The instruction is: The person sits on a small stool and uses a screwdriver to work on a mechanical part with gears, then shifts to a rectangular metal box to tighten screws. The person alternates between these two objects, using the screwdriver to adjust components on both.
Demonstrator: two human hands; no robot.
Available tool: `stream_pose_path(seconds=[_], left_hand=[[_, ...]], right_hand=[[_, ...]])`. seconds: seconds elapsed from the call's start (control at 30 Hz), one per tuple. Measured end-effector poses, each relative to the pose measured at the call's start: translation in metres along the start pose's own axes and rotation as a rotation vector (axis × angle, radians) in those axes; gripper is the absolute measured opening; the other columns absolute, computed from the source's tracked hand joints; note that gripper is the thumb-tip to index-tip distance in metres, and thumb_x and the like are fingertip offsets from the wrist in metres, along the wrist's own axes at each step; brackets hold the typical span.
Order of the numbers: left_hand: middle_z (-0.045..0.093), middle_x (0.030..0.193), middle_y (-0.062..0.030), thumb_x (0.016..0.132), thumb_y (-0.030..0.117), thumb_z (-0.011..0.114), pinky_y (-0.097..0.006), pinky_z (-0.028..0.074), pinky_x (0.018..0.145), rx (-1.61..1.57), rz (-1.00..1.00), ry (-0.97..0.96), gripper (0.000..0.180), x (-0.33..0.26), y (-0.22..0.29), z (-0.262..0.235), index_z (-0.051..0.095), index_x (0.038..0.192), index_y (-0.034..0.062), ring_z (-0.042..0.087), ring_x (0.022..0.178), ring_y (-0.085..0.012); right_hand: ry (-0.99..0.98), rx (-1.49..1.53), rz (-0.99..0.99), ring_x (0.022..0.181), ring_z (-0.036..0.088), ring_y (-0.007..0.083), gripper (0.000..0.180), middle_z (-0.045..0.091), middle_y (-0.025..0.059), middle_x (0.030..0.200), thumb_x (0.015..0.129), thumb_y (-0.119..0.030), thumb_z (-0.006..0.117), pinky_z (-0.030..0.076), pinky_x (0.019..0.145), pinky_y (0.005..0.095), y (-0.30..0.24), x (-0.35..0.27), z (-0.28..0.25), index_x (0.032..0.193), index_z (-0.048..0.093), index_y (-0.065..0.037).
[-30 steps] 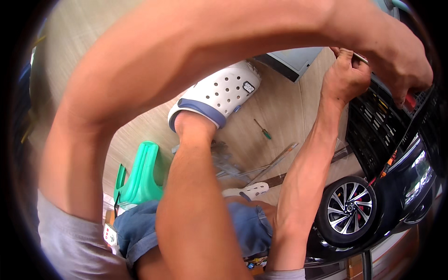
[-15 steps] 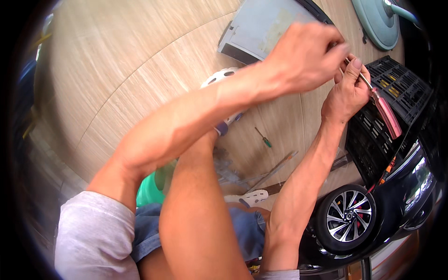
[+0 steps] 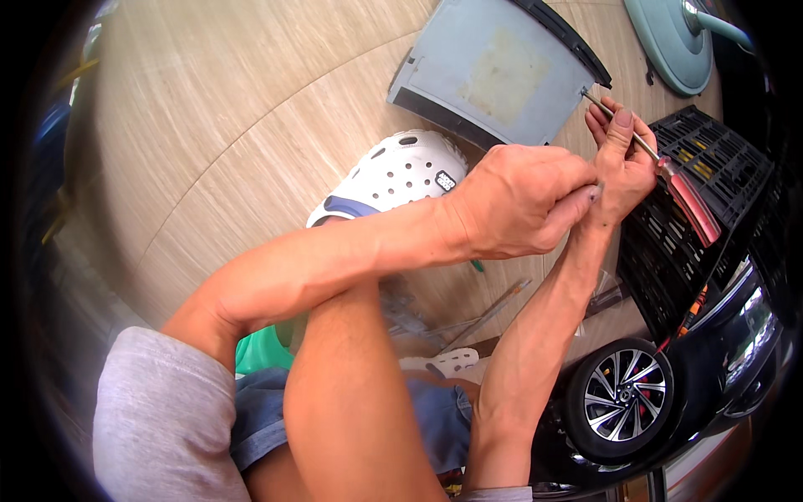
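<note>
Overhead, right hand (image 3: 621,171) holding red-handled screwdriver (image 3: 669,174) — left hand (image 3: 523,201) touching it

Your right hand (image 3: 623,163) grips a red-handled screwdriver (image 3: 669,171), its tip at the far grey panel (image 3: 493,71). Your left hand (image 3: 519,201) closes against the right wrist. A black crate (image 3: 711,217) and toy car (image 3: 669,393) sit right; 1 white clog (image 3: 393,176) lies near.

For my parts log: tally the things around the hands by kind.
Screwdriver: 1
Grey panel: 1
Black crate: 1
Toy car: 1
White clog: 1
Teal round base: 1
Total: 6
</note>
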State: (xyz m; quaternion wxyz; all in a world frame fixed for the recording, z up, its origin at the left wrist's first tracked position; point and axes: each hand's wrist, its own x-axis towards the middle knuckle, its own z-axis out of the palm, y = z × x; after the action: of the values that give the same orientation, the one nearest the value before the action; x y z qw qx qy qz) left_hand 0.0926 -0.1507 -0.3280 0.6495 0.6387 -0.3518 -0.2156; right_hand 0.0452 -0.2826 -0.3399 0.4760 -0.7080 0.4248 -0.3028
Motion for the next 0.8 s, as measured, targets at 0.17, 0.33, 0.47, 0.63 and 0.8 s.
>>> stream_pose_path(seconds=[0.17,0.33,0.47,0.63,0.8], left_hand=[[0.063,0.073,-0.0105,0.079,0.006,0.071,-0.035,0.049,0.055,-0.056,0.063,0.040,0.013,0.010,0.015,-0.002,0.067,0.091,0.0030,0.062,0.064,-0.0283],[0.063,0.079,-0.0100,0.075,0.007,0.073,-0.035,0.049,0.059,-0.039,0.110,0.061,0.023,0.013,0.024,-0.005,0.066,0.096,0.0036,0.060,0.068,-0.0277],[0.056,0.102,-0.0145,0.069,0.017,0.072,-0.047,0.044,0.083,-0.061,0.291,0.327,0.042,0.045,0.045,0.026,0.060,0.108,0.0043,0.055,0.097,-0.0344],[0.054,0.105,-0.0185,0.066,0.027,0.072,-0.047,0.040,0.087,0.051,0.269,0.474,0.049,0.078,0.070,0.060,0.060,0.107,0.0035,0.051,0.101,-0.0357],[0.052,0.080,-0.0112,0.068,0.028,0.073,-0.040,0.040,0.069,0.041,0.249,0.461,0.030,0.093,0.056,0.088,0.058,0.082,0.0068,0.052,0.076,-0.0268]], right_hand=[[0.013,-0.005,-0.003,0.082,0.071,0.0218,0.025,0.071,0.0177,0.094,0.098,-0.016,0.061,0.061,0.076,0.0327,-0.002,0.004,0.003,0.099,0.058,0.009],[-0.104,-0.105,0.059,0.086,0.071,0.0201,0.023,0.071,0.0155,0.098,0.098,-0.017,0.062,0.060,0.079,0.0313,-0.002,0.010,0.002,0.100,0.059,0.006],[-0.104,-0.195,0.028,0.087,0.070,0.0201,0.022,0.071,0.0150,0.099,0.098,-0.016,0.061,0.059,0.081,0.0306,-0.012,0.018,-0.001,0.101,0.060,0.006],[-0.102,-0.206,0.042,0.090,0.070,0.0201,0.021,0.071,0.0145,0.100,0.098,-0.016,0.061,0.058,0.083,0.0298,-0.014,0.013,0.001,0.101,0.060,0.004],[-0.110,-0.110,0.080,0.094,0.069,0.0202,0.020,0.070,0.0133,0.101,0.100,-0.017,0.058,0.056,0.087,0.0278,-0.005,0.008,0.003,0.104,0.060,0.002]])
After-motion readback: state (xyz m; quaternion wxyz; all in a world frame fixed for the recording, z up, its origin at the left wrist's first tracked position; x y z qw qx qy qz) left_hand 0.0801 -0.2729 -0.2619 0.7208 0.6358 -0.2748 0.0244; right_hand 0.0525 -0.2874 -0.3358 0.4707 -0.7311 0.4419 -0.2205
